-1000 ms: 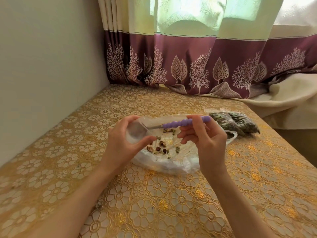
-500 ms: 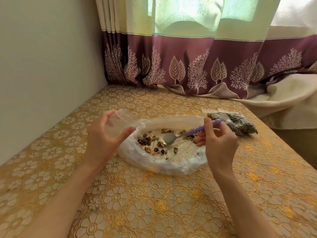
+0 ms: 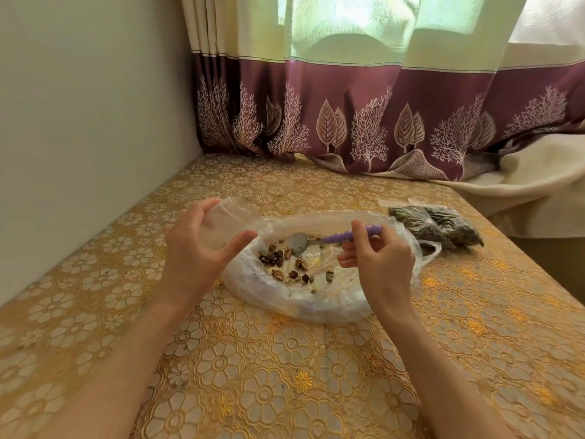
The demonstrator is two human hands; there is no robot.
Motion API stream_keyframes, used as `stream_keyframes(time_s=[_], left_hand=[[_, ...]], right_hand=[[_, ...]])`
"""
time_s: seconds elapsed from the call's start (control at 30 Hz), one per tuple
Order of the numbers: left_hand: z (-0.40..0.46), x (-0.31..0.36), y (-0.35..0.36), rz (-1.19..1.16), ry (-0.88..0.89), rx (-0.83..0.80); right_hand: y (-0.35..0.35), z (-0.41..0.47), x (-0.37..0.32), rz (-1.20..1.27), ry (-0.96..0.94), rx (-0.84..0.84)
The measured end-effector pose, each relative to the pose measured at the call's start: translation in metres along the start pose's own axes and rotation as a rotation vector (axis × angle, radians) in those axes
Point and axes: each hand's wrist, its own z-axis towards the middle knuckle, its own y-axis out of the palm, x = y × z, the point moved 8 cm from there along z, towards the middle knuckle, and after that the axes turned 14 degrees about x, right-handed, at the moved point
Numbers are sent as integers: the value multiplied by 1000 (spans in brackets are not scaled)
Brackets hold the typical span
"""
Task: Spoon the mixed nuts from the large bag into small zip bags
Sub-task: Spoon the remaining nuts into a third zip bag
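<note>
The large bag (image 3: 304, 299) lies on the table (image 3: 285, 375), its mouth rolled down and spread wide so the interior is exposed. A thin scatter of mixed nuts (image 3: 286, 264) rests on the bag's inner floor, densest at the left near the spoon bowl, with walnut pieces, dark round nuts and a few green seeds farther right.

Left hand (image 3: 196, 251): raised at the left rim of the large bag. Its grip is curled around an empty small zip bag (image 3: 226, 221), thumb on the near side and fingers on the far side. The clear bag stands up from the hand, with its upper edge toward the large bag.

Right hand (image 3: 380, 264): held above the right half of the large bag. Its grip pinches the purple ribbed handle of the spoon (image 3: 329, 240) between thumb and fingers; the remaining fingers are curled below the handle. The metal bowl points left and sits low inside the large bag, just beside the densest cluster of nuts. Whether the bowl touches the nuts cannot be determined.

Two filled zip bags (image 3: 433, 224), packed with dark contents, lie flat side by side on the table just beyond the right end of the large bag. The table carries a gold floral covering. A plain wall (image 3: 79, 122) borders it on the left, and a curtain (image 3: 348, 106) with a maroon tree-and-leaf band hangs behind it.
</note>
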Motion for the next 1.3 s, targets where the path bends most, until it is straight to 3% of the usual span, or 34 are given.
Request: stream_keyframes(time_s=[0.33,0.83,1.13,1.3], left_hand=[[0,-3,0,-20,-17,7],[0,2,0,-49,-6,2],[0,2,0,-44,11,11],[1,-1,0,-52,-2,10]], right_hand=[[1,-5,-7,-12,-32,-31],[19,-22,-7,68,97,-165],[37,-37,2,137,325,-376],[23,-27,16,139,476,-256]])
